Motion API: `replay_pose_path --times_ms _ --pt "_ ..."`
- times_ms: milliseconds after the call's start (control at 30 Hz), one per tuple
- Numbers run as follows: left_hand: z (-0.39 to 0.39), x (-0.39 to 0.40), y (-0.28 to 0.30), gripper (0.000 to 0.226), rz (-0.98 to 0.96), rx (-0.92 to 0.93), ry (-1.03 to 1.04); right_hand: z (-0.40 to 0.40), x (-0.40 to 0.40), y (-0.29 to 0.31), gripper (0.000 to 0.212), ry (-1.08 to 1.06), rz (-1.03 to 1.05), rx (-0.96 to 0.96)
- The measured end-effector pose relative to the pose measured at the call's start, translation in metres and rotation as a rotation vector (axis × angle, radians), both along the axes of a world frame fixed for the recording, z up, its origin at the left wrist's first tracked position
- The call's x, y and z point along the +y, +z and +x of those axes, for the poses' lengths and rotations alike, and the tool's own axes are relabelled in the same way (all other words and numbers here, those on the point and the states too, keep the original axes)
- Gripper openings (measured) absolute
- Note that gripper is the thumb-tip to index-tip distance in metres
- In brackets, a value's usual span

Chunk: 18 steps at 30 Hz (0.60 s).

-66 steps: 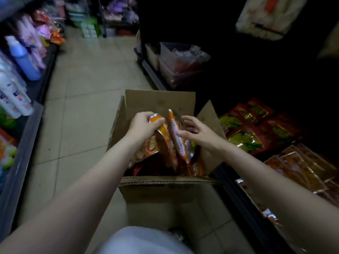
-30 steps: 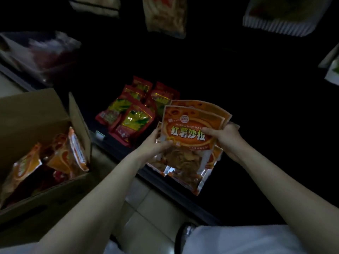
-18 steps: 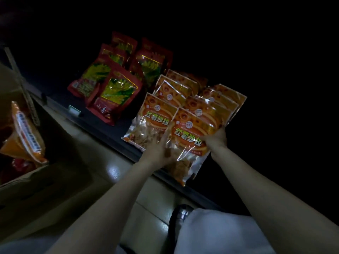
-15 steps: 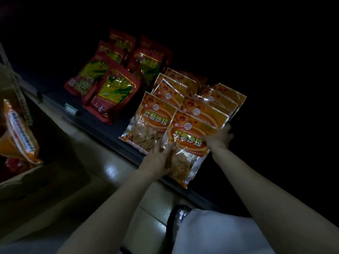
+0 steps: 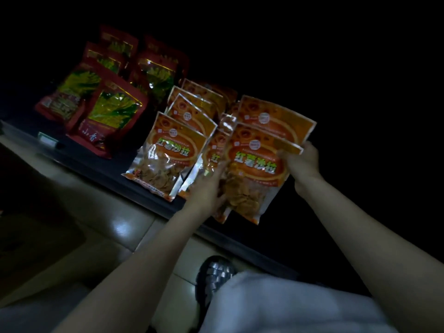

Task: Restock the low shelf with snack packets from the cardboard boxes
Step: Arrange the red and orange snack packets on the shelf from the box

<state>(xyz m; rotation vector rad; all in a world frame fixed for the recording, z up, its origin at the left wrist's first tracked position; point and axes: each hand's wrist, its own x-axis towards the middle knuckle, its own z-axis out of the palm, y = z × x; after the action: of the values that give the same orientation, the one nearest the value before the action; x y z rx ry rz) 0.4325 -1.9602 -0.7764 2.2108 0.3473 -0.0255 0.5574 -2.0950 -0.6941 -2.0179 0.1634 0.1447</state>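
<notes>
I hold a small stack of orange snack packets [image 5: 258, 162] over the right part of the low dark shelf [image 5: 115, 173]. My left hand [image 5: 207, 188] grips the stack's lower left edge. My right hand [image 5: 301, 159] grips its upper right corner. Under and behind the stack lie more orange packets, and a separate row of orange packets [image 5: 168, 155] runs back to the left of it. Red and green packets [image 5: 113, 116] fill the shelf's left part. The cardboard box is out of view.
The shelf's front edge [image 5: 240, 239] runs diagonally from upper left to lower right, with a small price tag [image 5: 48, 139] on it. Tiled floor [image 5: 101, 219] lies in front. My shoe [image 5: 213, 280] and a pale trouser leg [image 5: 276, 306] are near the shelf edge. The shelf's far right is dark.
Since the box, both hands have carried the orange packets to the shelf. In the last half second the stack has lifted slightly and shifted right, fanning its packets apart.
</notes>
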Motion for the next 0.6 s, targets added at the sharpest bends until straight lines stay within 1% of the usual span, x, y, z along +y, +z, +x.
replay_pose_path --times_ms 67,167,233,300,367,433,533,600 --pt "0.018 -0.025 0.003 0.084 0.075 -0.004 -0.072 0.011 -0.025 0.000 0.031 -0.102 -0.001 -0.026" --pt "0.035 -0.054 -0.001 0.081 0.085 -0.019 -0.158 0.026 -0.053 -0.010 0.030 -0.178 -0.011 -0.017" --pt "0.040 -0.059 -0.008 0.082 0.192 0.042 -0.205 0.037 -0.063 -0.018 0.030 -0.218 -0.014 0.011" --pt "0.041 -0.056 -0.013 0.083 0.327 0.162 -0.247 0.050 -0.063 -0.024 0.032 -0.224 -0.044 0.020" --pt "0.043 -0.049 -0.016 0.079 0.479 0.288 -0.317 0.063 -0.057 -0.029 0.046 -0.170 -0.145 0.027" --pt "0.043 -0.046 -0.017 0.073 0.552 0.391 -0.381 0.071 -0.050 -0.032 0.066 -0.130 -0.291 0.025" --pt "0.043 -0.047 -0.019 0.070 0.580 0.412 -0.427 0.064 -0.046 -0.041 0.084 -0.097 -0.363 0.003" --pt "0.043 -0.048 -0.022 0.070 0.593 0.393 -0.411 0.051 -0.043 -0.051 0.089 0.048 -0.375 0.014"
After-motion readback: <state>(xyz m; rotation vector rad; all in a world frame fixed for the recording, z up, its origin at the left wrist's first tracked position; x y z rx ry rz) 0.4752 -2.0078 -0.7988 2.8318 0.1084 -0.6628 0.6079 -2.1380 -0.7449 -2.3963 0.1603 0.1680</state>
